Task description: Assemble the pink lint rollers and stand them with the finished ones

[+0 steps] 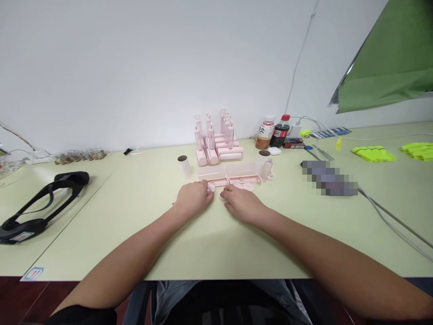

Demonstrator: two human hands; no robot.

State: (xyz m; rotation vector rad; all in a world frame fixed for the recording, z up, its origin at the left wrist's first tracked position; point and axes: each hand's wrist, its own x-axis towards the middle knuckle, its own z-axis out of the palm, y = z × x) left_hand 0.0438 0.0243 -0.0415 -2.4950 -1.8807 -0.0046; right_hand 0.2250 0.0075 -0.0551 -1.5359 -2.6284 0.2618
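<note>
My left hand (195,197) is closed on a small clear-and-pink piece (210,187) at the front of an open pink case (213,173). Just to the right, my right hand (241,203) has its fingertips on a flat pink disc (221,194) lying on the table. Beyond it lies a second open pink case (244,173), with more pink discs (248,187) along its front edge. A white cardboard tube (184,167) stands to the left of the cases. At their right end are another tube (264,157) and a small clear bottle (266,169).
Several pink cylinders and upright rollers (212,151) stand near the wall. Two drink bottles (264,132) are to their right. A black headset (43,207) lies at left, a blurred grey object (329,178) at right, with cables and yellow bundles (373,153) beyond.
</note>
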